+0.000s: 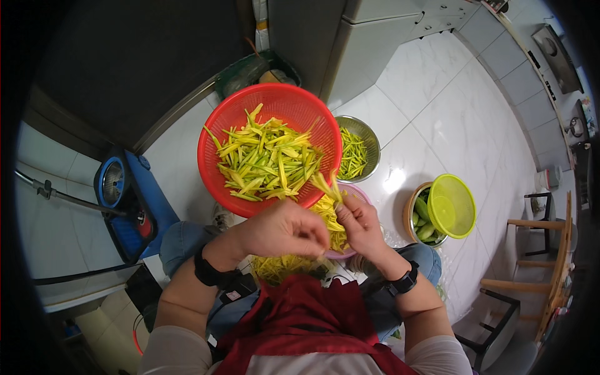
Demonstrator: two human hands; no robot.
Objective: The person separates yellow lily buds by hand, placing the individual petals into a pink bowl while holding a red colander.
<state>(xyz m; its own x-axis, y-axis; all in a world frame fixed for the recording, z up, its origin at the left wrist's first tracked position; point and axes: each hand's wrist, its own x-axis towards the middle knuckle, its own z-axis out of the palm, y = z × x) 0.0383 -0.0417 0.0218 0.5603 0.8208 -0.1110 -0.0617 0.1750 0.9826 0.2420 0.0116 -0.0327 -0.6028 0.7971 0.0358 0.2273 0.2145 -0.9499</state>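
My right hand (pixel 358 222) grips a yellow-green daylily flower (pixel 328 186) by its lower end, over the edge of a pink basket (pixel 363 191) that holds yellow flower pieces (pixel 333 222). My left hand (pixel 293 229) is beside it with fingers curled; whether something small is between them cannot be told. A large red plastic colander (pixel 211 187) holds a heap of long yellow-green daylily buds and flowers (pixel 272 157). Behind it stands a metal bowl (pixel 375 145) with green buds (pixel 351 152). More yellow shreds (pixel 281 268) lie below my left hand.
A lime-green plastic basket (pixel 452 206) leans on a container of green vegetables (pixel 424 218) at the right. A blue case (pixel 145 201) stands at the left. A refrigerator (pixel 370 51) and a dark green bin (pixel 234 77) are ahead. Wooden-legged furniture (pixel 520 285) is at far right.
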